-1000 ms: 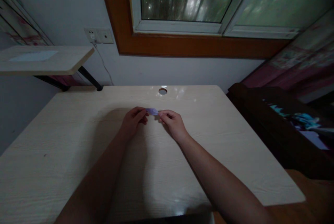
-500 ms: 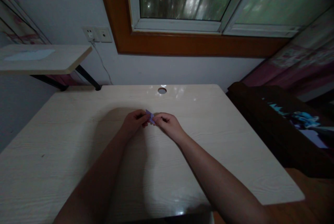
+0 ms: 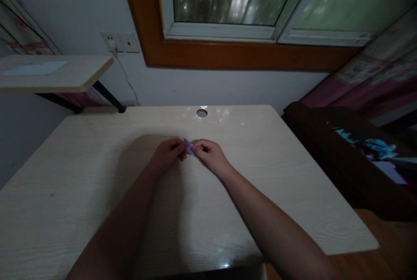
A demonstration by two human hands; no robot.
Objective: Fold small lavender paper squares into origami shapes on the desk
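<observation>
A small folded piece of purple paper (image 3: 189,146) is pinched between my two hands over the desk (image 3: 260,149). My left hand (image 3: 170,151) is closed on its left side, thumb and forefinger together. From the right, my right hand (image 3: 209,152) grips the other side between thumb and bent forefinger. Fingers cover much of the paper, so its full folded shape is hidden.
A round cable hole (image 3: 202,113) lies near the desk's back edge. To the left stands a raised shelf (image 3: 94,71) on black legs, bearing a white sheet (image 3: 35,68). Right of the desk, a dark brown piece of furniture (image 3: 325,154) holds bluish items.
The purple paper looks narrower and slightly turned between my fingers. Both hands stay in nearly the same place, and the view has shifted a little.
</observation>
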